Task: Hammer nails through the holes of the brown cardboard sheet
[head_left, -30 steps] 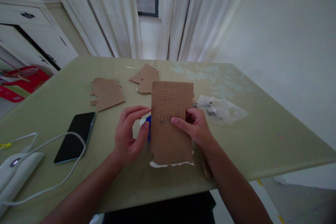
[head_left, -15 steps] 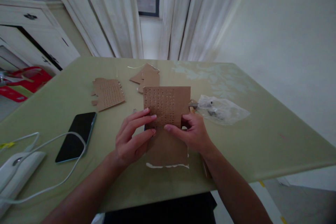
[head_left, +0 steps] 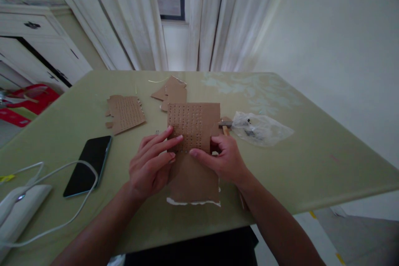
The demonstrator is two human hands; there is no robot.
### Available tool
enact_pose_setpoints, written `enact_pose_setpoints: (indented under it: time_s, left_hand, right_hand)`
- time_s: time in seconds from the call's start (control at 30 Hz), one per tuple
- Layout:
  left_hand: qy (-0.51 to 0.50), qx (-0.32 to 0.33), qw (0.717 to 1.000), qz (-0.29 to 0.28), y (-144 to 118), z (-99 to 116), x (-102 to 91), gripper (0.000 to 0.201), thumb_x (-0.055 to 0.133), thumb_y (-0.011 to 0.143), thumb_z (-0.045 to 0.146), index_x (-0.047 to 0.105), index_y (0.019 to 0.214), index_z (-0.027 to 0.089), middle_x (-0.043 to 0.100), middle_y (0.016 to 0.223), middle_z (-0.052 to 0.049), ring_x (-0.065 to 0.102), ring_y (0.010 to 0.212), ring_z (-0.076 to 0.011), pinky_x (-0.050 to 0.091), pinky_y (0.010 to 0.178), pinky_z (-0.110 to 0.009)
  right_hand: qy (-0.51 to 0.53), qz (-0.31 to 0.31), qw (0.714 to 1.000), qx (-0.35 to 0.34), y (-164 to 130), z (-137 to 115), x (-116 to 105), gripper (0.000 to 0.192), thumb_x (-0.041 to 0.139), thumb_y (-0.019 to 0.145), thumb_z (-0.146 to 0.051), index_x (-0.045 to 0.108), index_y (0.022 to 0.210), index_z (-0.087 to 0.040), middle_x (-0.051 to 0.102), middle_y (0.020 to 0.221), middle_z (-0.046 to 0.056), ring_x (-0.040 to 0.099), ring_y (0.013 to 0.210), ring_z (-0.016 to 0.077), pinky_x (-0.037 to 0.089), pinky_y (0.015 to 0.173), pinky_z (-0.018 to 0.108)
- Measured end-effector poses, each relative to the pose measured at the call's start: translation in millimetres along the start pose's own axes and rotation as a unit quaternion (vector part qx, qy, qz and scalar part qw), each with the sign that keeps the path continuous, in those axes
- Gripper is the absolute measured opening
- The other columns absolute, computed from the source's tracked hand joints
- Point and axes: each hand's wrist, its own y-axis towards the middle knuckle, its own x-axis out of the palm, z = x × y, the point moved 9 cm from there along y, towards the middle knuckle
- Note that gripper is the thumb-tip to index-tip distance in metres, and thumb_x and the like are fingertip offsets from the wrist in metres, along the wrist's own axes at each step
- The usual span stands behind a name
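Observation:
A brown cardboard piece with rows of punched holes in its upper part is in front of me, over the near side of the table. Its lower edge is torn and white. My right hand grips its right side, thumb across the front and the other fingers behind. My left hand lies at the left edge with fingers stretched apart, fingertips touching the punched part. Just beyond my right hand, a grey metal part with a wooden piece sticks out from behind the cardboard; I cannot make out its kind.
A second punched cardboard piece and torn cardboard scraps lie farther back on the table. Right of the cardboard is a clear plastic bag. At left are a phone, a white power strip and a looping white cable.
The view has shifted slightly, so everything sits a little farther left. The cardboard's upper part looks tilted back slightly more. Both hands keep nearly the same places on it.

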Motion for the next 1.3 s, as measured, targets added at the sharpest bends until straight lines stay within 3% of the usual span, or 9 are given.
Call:
enact_pose_setpoints:
  time_s: [0.37, 0.6, 0.7, 0.77, 0.8, 0.9, 1.0, 1.17, 1.3]
  left_hand:
    - [0.007, -0.034, 0.999, -0.026, 1.8, -3.6, -0.1, 0.015, 0.061, 0.107, 0.012, 0.065, 0.100, 0.024, 0.087, 0.129, -0.013, 0.073, 0.143, -0.0321, 0.063, 0.104, -0.051]
    - [-0.074, -0.064, 0.995, -0.022, 2.1, 2.8, 5.8, 0.023, 0.049, 0.114, 0.021, 0.063, 0.096, 0.024, 0.088, 0.119, -0.010, 0.083, 0.103, -0.0239, 0.062, 0.090, -0.047]
    - [-0.052, -0.099, 0.983, 0.144, 4.2, -12.0, -22.4, 0.006, 0.059, 0.113, 0.026, 0.064, 0.109, 0.026, 0.084, 0.101, -0.003, 0.081, 0.090, -0.0208, 0.063, 0.079, -0.039]
    - [0.006, -0.175, 0.948, 0.264, -4.5, -38.2, -48.1, 0.008, 0.065, 0.110, 0.032, 0.066, 0.109, 0.025, 0.078, 0.091, -0.001, 0.077, 0.079, -0.0182, 0.061, 0.075, -0.036]
    - [0.034, -0.233, 0.933, 0.272, -8.4, -56.3, -54.1, 0.012, 0.066, 0.109, 0.036, 0.067, 0.106, 0.024, 0.077, 0.089, -0.001, 0.076, 0.078, -0.0182, 0.061, 0.077, -0.036]
    - [0.100, -0.434, 0.895, 0.018, -20.5, -120.0, -32.7, 0.023, 0.071, 0.100, 0.046, 0.075, 0.101, 0.023, 0.081, 0.088, -0.003, 0.076, 0.079, -0.0218, 0.059, 0.075, -0.034]
    - [0.219, -0.503, 0.827, -0.119, -39.9, -150.1, -31.9, 0.031, 0.065, 0.098, 0.049, 0.082, 0.103, 0.023, 0.085, 0.091, -0.008, 0.079, 0.087, -0.0305, 0.059, 0.078, -0.040]
    - [0.243, -0.507, 0.790, -0.246, -55.3, -161.0, -10.1, 0.029, 0.063, 0.096, 0.041, 0.084, 0.099, 0.022, 0.087, 0.101, -0.014, 0.081, 0.096, -0.0364, 0.057, 0.079, -0.042]
    - [0.247, -0.497, 0.791, -0.258, -58.6, -162.9, -2.7, 0.030, 0.062, 0.097, 0.041, 0.084, 0.098, 0.022, 0.087, 0.101, -0.014, 0.081, 0.095, -0.0343, 0.056, 0.075, -0.039]
  right_hand:
    - [0.003, -0.004, 1.000, 0.011, -0.3, -0.4, 1.0, 0.047, 0.086, 0.087, -0.062, 0.076, 0.079, -0.017, 0.069, 0.072, 0.004, 0.055, 0.062, 0.0143, 0.043, 0.052, 0.026]
    - [-0.024, -0.035, 0.999, -0.032, 5.8, -7.1, 10.6, 0.043, 0.085, 0.089, -0.056, 0.078, 0.078, -0.015, 0.068, 0.069, 0.002, 0.052, 0.060, 0.0118, 0.038, 0.053, 0.025]
    - [0.017, -0.015, 1.000, -0.006, 6.7, -1.6, 4.8, 0.042, 0.088, 0.086, -0.057, 0.078, 0.076, -0.017, 0.072, 0.070, 0.003, 0.057, 0.060, 0.0131, 0.042, 0.052, 0.025]
    - [0.083, 0.017, 0.996, 0.023, 7.3, 5.2, -4.3, 0.041, 0.091, 0.083, -0.058, 0.081, 0.082, -0.018, 0.079, 0.079, 0.006, 0.068, 0.066, 0.0169, 0.053, 0.056, 0.026]
    - [0.121, 0.036, 0.991, 0.036, 7.8, 8.8, -9.4, 0.041, 0.093, 0.082, -0.058, 0.082, 0.087, -0.019, 0.083, 0.086, 0.007, 0.073, 0.071, 0.0194, 0.059, 0.060, 0.029]
    - [0.188, 0.095, 0.976, 0.055, 10.0, 17.2, -23.5, 0.042, 0.098, 0.077, -0.057, 0.084, 0.092, -0.020, 0.087, 0.095, 0.008, 0.081, 0.081, 0.0243, 0.069, 0.070, 0.035]
    - [0.200, 0.120, 0.970, 0.060, 12.5, 21.4, -28.6, 0.043, 0.100, 0.074, -0.056, 0.085, 0.093, -0.020, 0.088, 0.097, 0.008, 0.083, 0.084, 0.0255, 0.072, 0.075, 0.038]
    - [0.205, 0.110, 0.970, 0.064, 14.3, 23.1, -25.4, 0.043, 0.101, 0.073, -0.054, 0.085, 0.092, -0.020, 0.089, 0.095, 0.008, 0.084, 0.082, 0.0250, 0.072, 0.073, 0.037]
    - [0.201, 0.112, 0.971, 0.060, 15.1, 22.8, -26.5, 0.042, 0.101, 0.073, -0.054, 0.085, 0.092, -0.019, 0.089, 0.096, 0.008, 0.084, 0.082, 0.0249, 0.072, 0.073, 0.036]
